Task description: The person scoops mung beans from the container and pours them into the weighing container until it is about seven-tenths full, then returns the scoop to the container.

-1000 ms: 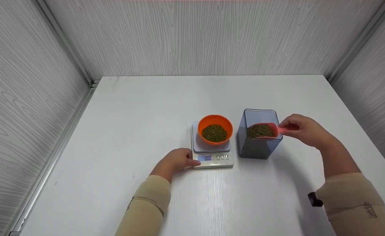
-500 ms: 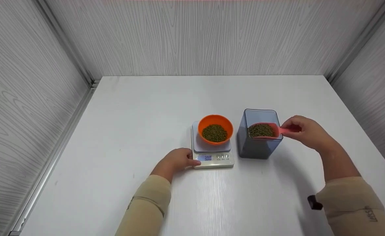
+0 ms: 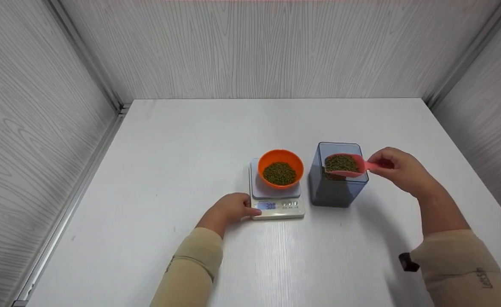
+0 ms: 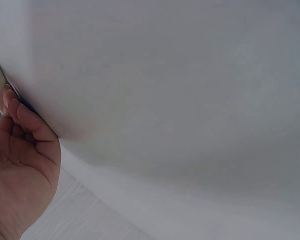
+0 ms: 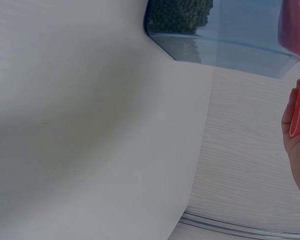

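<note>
Three grained walls (image 3: 250, 51), white tabletop (image 3: 182, 136)

The scoop (image 3: 361, 163) I hold is smooth plastic; the container (image 3: 332, 194), glossy see-through plastic; my sleeves (image 3: 455, 256), matt cloth.

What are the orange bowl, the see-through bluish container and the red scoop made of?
The orange bowl looks like smooth plastic, one even color all over, though silicone is possible. The bluish container seems to be clear, smooth plastic: small green beans show through its wall, though glass can't be ruled out. The red scoop is probably plastic, with a molded-looking rim along its handle.
</note>
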Action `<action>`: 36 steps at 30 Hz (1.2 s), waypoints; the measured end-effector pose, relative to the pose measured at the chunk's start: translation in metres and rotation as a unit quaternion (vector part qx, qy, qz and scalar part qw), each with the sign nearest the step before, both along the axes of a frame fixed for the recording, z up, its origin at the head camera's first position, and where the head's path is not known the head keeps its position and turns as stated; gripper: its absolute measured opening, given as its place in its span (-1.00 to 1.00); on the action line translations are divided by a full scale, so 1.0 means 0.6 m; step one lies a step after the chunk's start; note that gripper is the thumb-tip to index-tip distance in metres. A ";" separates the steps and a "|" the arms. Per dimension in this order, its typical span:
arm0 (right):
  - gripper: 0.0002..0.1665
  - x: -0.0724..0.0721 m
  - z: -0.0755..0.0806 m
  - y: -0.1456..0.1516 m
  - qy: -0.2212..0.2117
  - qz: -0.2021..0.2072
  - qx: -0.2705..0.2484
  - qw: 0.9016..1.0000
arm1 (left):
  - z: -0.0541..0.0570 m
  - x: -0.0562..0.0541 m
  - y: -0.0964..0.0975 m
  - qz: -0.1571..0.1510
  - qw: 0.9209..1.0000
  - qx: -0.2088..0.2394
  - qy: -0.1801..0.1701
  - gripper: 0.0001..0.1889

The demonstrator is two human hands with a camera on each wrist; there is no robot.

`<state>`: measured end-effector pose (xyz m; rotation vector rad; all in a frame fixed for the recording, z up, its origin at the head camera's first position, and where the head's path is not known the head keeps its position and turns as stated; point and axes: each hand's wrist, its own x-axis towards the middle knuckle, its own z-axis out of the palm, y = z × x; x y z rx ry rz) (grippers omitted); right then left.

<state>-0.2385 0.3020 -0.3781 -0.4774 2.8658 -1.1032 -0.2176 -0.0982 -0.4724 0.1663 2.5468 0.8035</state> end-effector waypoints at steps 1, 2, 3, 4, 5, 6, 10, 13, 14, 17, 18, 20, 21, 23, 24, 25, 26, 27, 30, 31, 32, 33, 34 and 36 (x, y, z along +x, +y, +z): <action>-0.74 -0.001 0.002 -0.001 0.003 0.003 -0.006 1.000 | 0.000 0.000 0.000 0.001 1.000 -0.001 -0.001 -0.63; -0.75 -0.001 0.005 -0.002 0.006 0.004 -0.011 1.000 | 0.000 0.001 0.000 0.002 1.000 -0.001 -0.001 -0.63; -0.75 -0.002 0.009 -0.004 0.008 0.006 -0.015 1.000 | 0.000 0.001 -0.001 0.003 1.000 -0.002 -0.001 -0.63; -0.76 -0.002 0.012 -0.007 0.010 0.006 -0.018 1.000 | 0.000 0.002 -0.001 0.004 1.000 -0.002 -0.001 -0.63; -0.76 -0.002 0.015 -0.010 0.012 0.006 -0.016 1.000 | 0.000 0.002 -0.001 0.003 1.000 -0.003 -0.001 -0.63; -0.76 -0.003 0.018 -0.013 0.013 0.000 -0.015 1.000 | 0.001 0.002 -0.002 0.003 1.000 -0.004 -0.001 -0.63; -0.78 -0.007 0.027 -0.029 0.024 -0.018 -0.007 1.000 | 0.001 0.002 -0.002 0.003 1.000 -0.003 -0.001 -0.63; -0.80 -0.011 0.029 -0.043 0.032 -0.021 0.002 0.999 | 0.000 0.001 -0.002 0.002 1.000 -0.004 -0.002 -0.63; -0.80 -0.012 0.029 -0.047 0.034 -0.018 0.005 0.999 | 0.000 0.001 -0.002 0.002 1.000 -0.006 -0.001 -0.62; -0.79 -0.014 0.032 -0.061 0.037 -0.004 0.012 0.999 | -0.001 0.000 -0.001 0.000 1.000 -0.005 0.000 -0.62; -0.79 -0.015 0.033 -0.066 0.039 0.002 0.015 0.999 | -0.001 0.000 -0.001 -0.001 1.000 -0.005 0.000 -0.62; -0.77 -0.017 0.036 -0.075 0.042 0.014 0.022 0.999 | -0.001 -0.001 0.000 -0.001 1.000 -0.004 0.000 -0.62; -0.77 -0.017 0.038 -0.079 0.045 0.020 0.026 0.998 | -0.002 -0.001 0.000 -0.002 1.000 -0.004 -0.001 -0.62; -0.76 -0.019 0.041 -0.086 0.048 0.031 0.034 0.998 | -0.002 -0.001 0.000 -0.003 1.000 -0.004 -0.001 -0.63; -0.77 -0.020 0.043 -0.089 0.048 0.032 0.036 0.998 | -0.002 -0.001 0.000 -0.004 1.000 -0.004 0.000 -0.63; -0.77 -0.021 0.044 -0.092 0.047 0.032 0.039 0.998 | -0.002 -0.001 0.000 -0.005 1.000 -0.005 0.000 -0.63; -0.78 -0.022 0.046 -0.095 0.048 0.035 0.042 0.997 | -0.002 -0.001 0.000 -0.005 1.000 -0.005 0.000 -0.63; -0.78 -0.022 0.047 -0.097 0.048 0.035 0.045 0.997 | -0.002 -0.001 0.000 -0.005 1.000 -0.004 0.001 -0.63; -0.80 -0.026 0.048 -0.102 0.050 0.041 0.047 0.997 | -0.002 0.000 0.001 -0.003 1.000 -0.001 0.004 -0.63; -0.81 -0.027 0.048 -0.104 0.051 0.044 0.049 0.997 | -0.002 0.000 0.001 -0.002 1.000 0.001 0.006 -0.63; -0.82 -0.028 0.048 -0.105 0.052 0.046 0.051 0.996 | -0.002 0.000 0.001 -0.002 1.000 0.001 0.008 -0.63; -0.82 -0.029 0.048 -0.106 0.051 0.047 0.052 0.996 | -0.002 0.000 0.001 -0.002 1.000 0.003 0.009 -0.62; -0.82 -0.030 0.048 -0.107 0.051 0.049 0.054 0.996 | -0.001 0.000 0.000 -0.003 1.000 0.003 0.011 -0.62; -0.82 -0.032 0.049 -0.110 0.050 0.049 0.061 0.996 | -0.002 -0.001 0.000 -0.004 1.000 0.001 0.013 -0.62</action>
